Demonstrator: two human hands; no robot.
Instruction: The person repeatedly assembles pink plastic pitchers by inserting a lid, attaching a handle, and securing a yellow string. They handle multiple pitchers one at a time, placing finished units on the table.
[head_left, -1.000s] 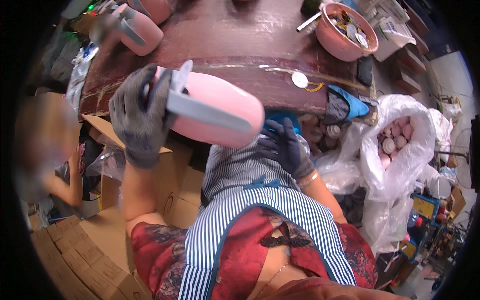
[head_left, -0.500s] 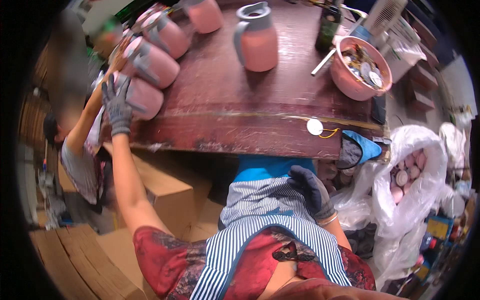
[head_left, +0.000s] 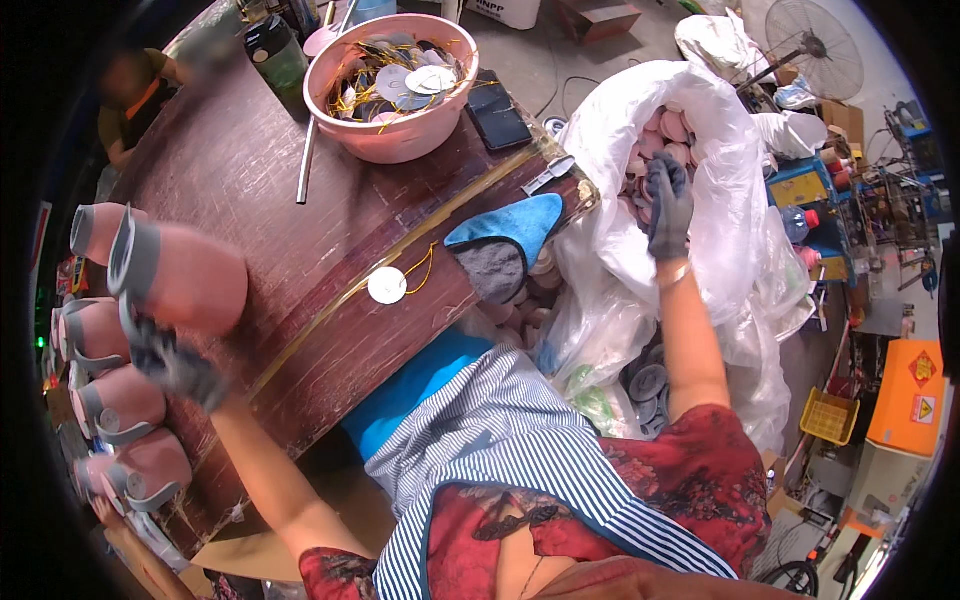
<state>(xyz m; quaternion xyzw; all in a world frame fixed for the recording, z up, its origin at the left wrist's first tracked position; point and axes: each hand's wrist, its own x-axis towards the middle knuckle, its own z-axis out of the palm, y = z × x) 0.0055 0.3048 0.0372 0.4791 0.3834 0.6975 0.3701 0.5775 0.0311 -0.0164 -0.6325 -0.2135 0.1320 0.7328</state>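
One pink jug (head_left: 200, 275) is grey-rimmed and grey-handled.

Dark red table (head_left: 235, 160), grey floor (head_left: 525, 65)

- Looks like a factory workshop.
- Has pink jugs (head_left: 130, 402) lined along a worktable (head_left: 235, 170) at nine o'clock.
- Shows a sack (head_left: 728, 185) of pink parts (head_left: 673, 125) at two o'clock.
- Includes warning signs (head_left: 923, 410) on an orange cabinet (head_left: 893, 405), three o'clock.
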